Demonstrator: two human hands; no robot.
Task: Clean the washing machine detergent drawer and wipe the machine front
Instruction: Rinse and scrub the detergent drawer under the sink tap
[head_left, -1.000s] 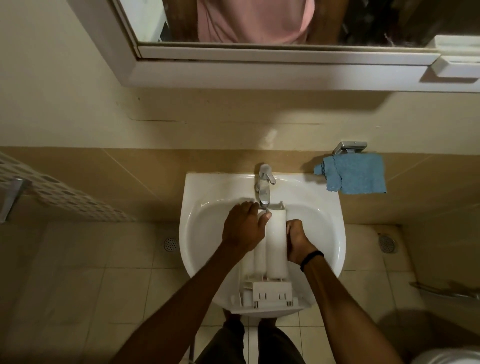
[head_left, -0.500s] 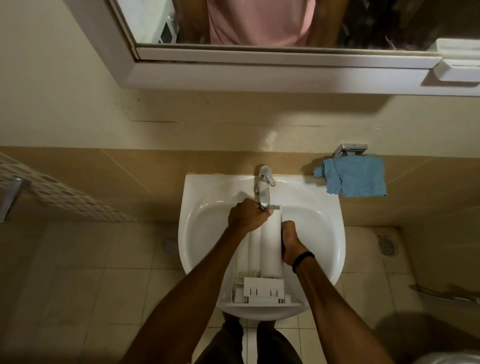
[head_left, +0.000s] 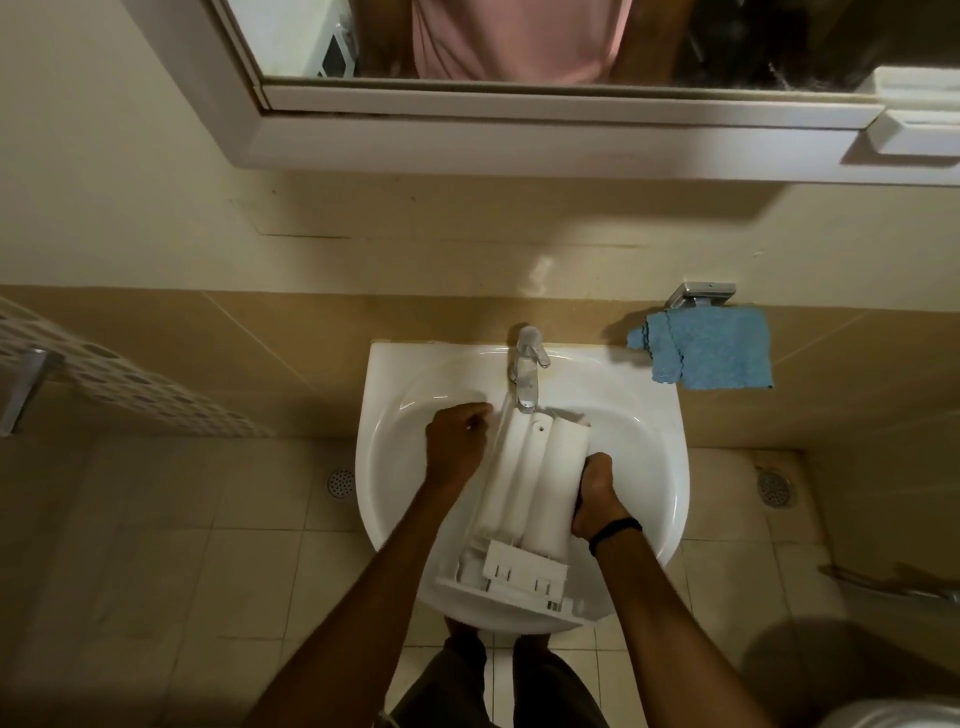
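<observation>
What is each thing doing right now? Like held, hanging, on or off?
Drawer: lying in the sink, far end under the tap.
Tap: above the drawer; I cannot tell if water runs.
Sink: holding the drawer.
Blue cloth: hanging from the wall holder, untouched.
Right hand: gripping the drawer's right side.
Left hand: fingers curled at the drawer's left edge; grip unclear.

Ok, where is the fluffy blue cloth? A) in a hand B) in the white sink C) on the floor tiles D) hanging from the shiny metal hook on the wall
D: the fluffy blue cloth hangs from the shiny metal hook on the wall, right of the white ceramic sink, away from the left hand and right hand.
</observation>
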